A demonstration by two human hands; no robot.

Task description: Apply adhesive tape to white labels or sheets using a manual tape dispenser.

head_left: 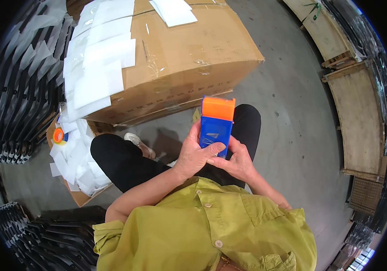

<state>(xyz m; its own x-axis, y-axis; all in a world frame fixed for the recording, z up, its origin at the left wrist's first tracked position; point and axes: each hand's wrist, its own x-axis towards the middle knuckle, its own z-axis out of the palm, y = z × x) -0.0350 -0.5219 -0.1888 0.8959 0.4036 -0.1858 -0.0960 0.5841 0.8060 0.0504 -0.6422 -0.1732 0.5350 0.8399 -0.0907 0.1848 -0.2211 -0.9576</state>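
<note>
Both my hands hold a blue-and-orange box-shaped thing (216,128) upright over my lap. Its lower body is blue with a pale mark, and its top part is orange; its exact kind does not show clearly. My left hand (194,151) wraps its left side, with the thumb lying across the blue face. At the lower right, my right hand (238,161) grips it with the thumb near its bottom end. Some fingers of both hands are hidden behind it. Beyond it stands a large brown cardboard carton (189,40), with white foam sheets (100,83) on its left side.
At the left, an open carton (82,198) holds many white foam pieces and an orange-and-blue ring-shaped thing (58,135). Stacked black metal frames (26,99) line the far left, with more (62,237) at lower left. Wooden crates (356,117) stand along the right across grey floor (288,135).
</note>
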